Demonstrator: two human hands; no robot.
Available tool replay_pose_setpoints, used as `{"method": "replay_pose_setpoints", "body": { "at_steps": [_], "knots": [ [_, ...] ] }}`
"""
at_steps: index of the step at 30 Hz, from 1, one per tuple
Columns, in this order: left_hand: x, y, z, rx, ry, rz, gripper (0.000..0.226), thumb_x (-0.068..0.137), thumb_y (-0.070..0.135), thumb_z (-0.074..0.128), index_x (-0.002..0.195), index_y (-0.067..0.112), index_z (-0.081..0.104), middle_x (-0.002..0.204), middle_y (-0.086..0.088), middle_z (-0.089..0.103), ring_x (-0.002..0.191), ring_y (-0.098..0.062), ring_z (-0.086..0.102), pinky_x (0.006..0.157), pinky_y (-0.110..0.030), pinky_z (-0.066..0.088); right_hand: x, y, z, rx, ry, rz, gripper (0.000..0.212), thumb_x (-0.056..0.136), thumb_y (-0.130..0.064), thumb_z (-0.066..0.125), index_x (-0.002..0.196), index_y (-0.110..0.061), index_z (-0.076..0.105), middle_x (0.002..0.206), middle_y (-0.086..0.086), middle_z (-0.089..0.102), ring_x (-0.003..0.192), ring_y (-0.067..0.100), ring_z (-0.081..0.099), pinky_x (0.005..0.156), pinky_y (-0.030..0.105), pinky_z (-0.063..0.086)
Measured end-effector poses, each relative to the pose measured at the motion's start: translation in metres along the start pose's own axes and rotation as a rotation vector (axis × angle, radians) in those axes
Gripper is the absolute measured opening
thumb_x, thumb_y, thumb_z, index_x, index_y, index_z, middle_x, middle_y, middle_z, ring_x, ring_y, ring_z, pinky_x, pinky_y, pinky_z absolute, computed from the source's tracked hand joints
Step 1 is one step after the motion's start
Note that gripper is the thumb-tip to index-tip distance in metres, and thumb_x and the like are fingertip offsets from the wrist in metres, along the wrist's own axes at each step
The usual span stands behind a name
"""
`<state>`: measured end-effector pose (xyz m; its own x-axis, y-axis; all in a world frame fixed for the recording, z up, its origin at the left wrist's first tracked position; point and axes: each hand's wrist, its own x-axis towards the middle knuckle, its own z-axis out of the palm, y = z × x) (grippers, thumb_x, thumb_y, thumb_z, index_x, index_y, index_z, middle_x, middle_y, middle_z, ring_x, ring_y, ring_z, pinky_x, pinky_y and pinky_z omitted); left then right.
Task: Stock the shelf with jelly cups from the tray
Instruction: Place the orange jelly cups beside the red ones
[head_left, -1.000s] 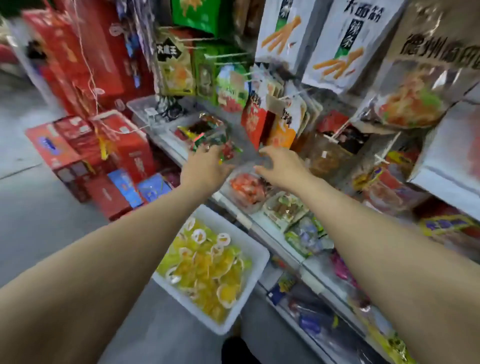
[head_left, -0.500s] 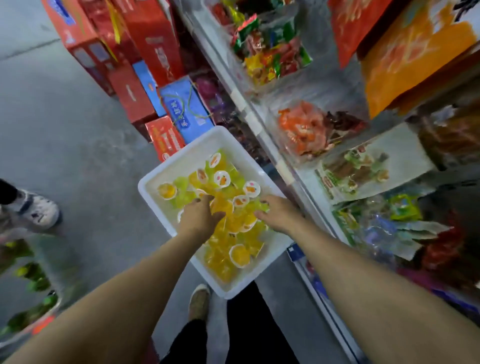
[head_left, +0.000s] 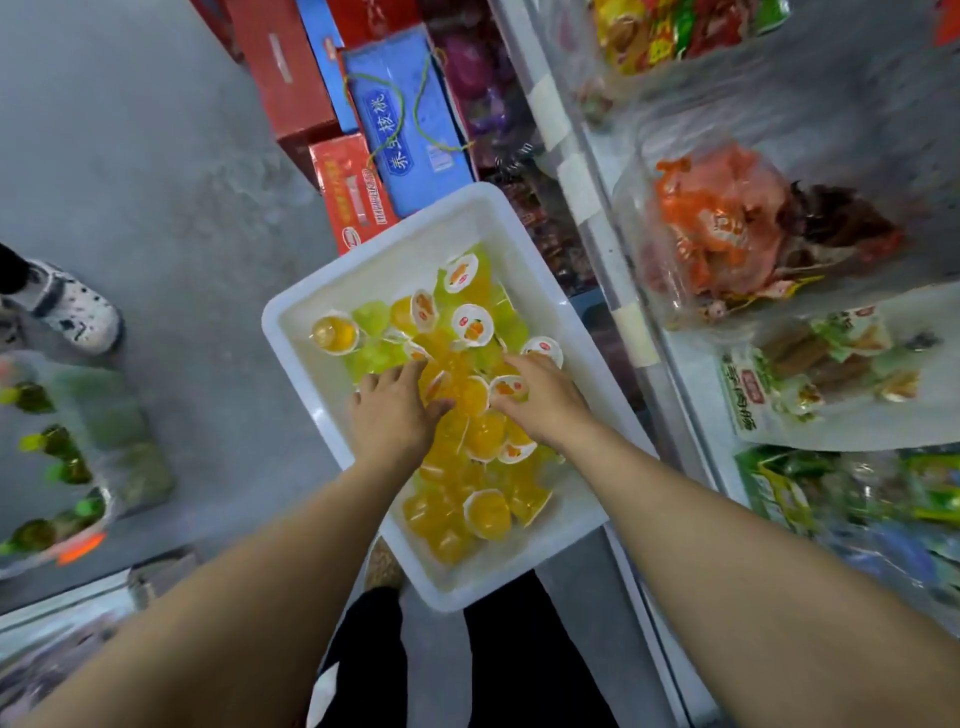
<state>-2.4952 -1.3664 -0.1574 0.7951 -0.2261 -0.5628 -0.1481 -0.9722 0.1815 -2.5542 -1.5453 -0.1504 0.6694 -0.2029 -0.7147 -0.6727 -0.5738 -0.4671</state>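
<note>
Down in the white tray (head_left: 296, 322), left hand (head_left: 392, 413) fingers spread, right hand (head_left: 540, 402) fingers curled, both touching jelly cups (head_left: 478, 436)

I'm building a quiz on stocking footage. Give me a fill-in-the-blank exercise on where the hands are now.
1. Both hands reach into the white ____.
2. The left hand and right hand rest on the pile of jelly ____.
3. The blue box stands on the ____.
4. The shelf lies to the person's ____.

Missing words: tray; cups; floor; right

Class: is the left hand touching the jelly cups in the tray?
Touching: the head view shows the left hand with fingers resting on the orange jelly cups.
</note>
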Motion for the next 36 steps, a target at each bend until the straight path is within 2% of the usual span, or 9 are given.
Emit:
{"method": "replay_pose_setpoints", "body": {
  "at_steps": [4, 7, 11, 17, 22, 26, 31, 33, 36],
  "knots": [
    [0.012, -0.003, 0.002, 0.017, 0.016, -0.022, 0.065, 0.086, 0.064, 0.056, 0.144, 0.036, 0.041, 0.139, -0.004, 0.051, 0.127, -0.031, 0.044, 0.100, -0.044, 0.037, 0.009, 0.002, 0.001, -0.001, 0.041, -0.003, 0.054, 0.089, -0.030, 0.073, 0.138, -0.026, 0.051, 0.145, 0.003, 0.041, 0.122, 0.023, 0.052, 0.085, 0.026, 0.041],
    [0.018, -0.008, 0.003, -0.003, -0.027, -0.074, 0.068, 0.083, 0.065, 0.061, 0.143, 0.038, 0.043, 0.132, -0.006, 0.054, 0.124, -0.031, 0.046, 0.099, -0.044, 0.039, 0.012, 0.003, 0.003, -0.025, 0.080, -0.008, 0.041, 0.085, -0.029, 0.077, 0.121, -0.026, 0.056, 0.134, 0.002, 0.047, 0.111, 0.022, 0.057, 0.076, 0.027, 0.041],
    [0.020, -0.013, 0.004, -0.073, -0.050, -0.100, 0.069, 0.078, 0.063, 0.068, 0.137, 0.033, 0.051, 0.127, -0.007, 0.054, 0.122, -0.031, 0.046, 0.097, -0.043, 0.042, 0.011, 0.002, 0.008, 0.007, 0.126, 0.002, 0.025, 0.086, -0.027, 0.076, 0.102, -0.027, 0.057, 0.124, -0.001, 0.055, 0.104, 0.021, 0.059, 0.075, 0.029, 0.045],
    [0.008, -0.023, -0.011, -0.226, -0.022, -0.086, 0.068, 0.074, 0.058, 0.076, 0.125, 0.017, 0.060, 0.133, -0.007, 0.048, 0.122, -0.028, 0.043, 0.100, -0.041, 0.041, -0.009, -0.001, 0.006, 0.175, 0.155, 0.102, 0.013, 0.090, -0.022, 0.072, 0.092, -0.019, 0.060, 0.098, -0.003, 0.065, 0.091, 0.019, 0.063, 0.072, 0.029, 0.047],
    [-0.014, -0.028, -0.041, -0.589, -0.026, -0.131, 0.070, 0.072, 0.047, 0.083, 0.124, 0.008, 0.056, 0.123, -0.007, 0.060, 0.111, -0.025, 0.057, 0.082, -0.033, 0.044, -0.039, -0.014, -0.002, 0.336, 0.234, 0.138, 0.017, 0.092, -0.015, 0.069, 0.108, -0.020, 0.064, 0.106, 0.001, 0.070, 0.101, 0.019, 0.065, 0.069, 0.022, 0.045],
    [-0.036, -0.037, -0.051, -0.863, -0.075, -0.167, 0.068, 0.069, 0.048, 0.084, 0.120, 0.011, 0.056, 0.113, -0.003, 0.062, 0.102, -0.020, 0.060, 0.078, -0.032, 0.046, -0.048, -0.022, 0.003, 0.341, 0.213, 0.107, 0.040, 0.090, -0.026, 0.073, 0.126, -0.023, 0.058, 0.128, 0.003, 0.064, 0.116, 0.022, 0.060, 0.087, 0.031, 0.048],
    [-0.041, -0.045, -0.035, -1.128, -0.247, -0.145, 0.077, 0.065, 0.043, 0.088, 0.132, 0.026, 0.055, 0.125, -0.011, 0.060, 0.116, -0.024, 0.060, 0.097, -0.040, 0.051, -0.026, -0.017, 0.016, 0.208, 0.108, 0.043, 0.062, 0.089, -0.031, 0.074, 0.145, -0.029, 0.047, 0.150, 0.000, 0.048, 0.132, 0.025, 0.049, 0.099, 0.033, 0.044],
    [-0.040, -0.046, -0.026, -1.183, -0.280, -0.139, 0.073, 0.067, 0.041, 0.087, 0.132, 0.028, 0.057, 0.123, -0.010, 0.063, 0.115, -0.023, 0.061, 0.096, -0.038, 0.052, -0.017, -0.014, 0.020, 0.148, 0.057, 0.039, 0.065, 0.087, -0.029, 0.076, 0.146, -0.029, 0.046, 0.151, 0.000, 0.046, 0.134, 0.026, 0.048, 0.102, 0.036, 0.043],
    [-0.040, -0.040, -0.017, -1.254, -0.310, -0.175, 0.059, 0.075, 0.033, 0.082, 0.128, 0.022, 0.059, 0.118, -0.006, 0.067, 0.105, -0.018, 0.066, 0.084, -0.029, 0.053, -0.011, -0.005, 0.025, 0.104, 0.026, 0.051, 0.062, 0.082, -0.023, 0.081, 0.136, -0.030, 0.050, 0.141, 0.002, 0.054, 0.125, 0.027, 0.054, 0.093, 0.035, 0.048]
  ]
}}
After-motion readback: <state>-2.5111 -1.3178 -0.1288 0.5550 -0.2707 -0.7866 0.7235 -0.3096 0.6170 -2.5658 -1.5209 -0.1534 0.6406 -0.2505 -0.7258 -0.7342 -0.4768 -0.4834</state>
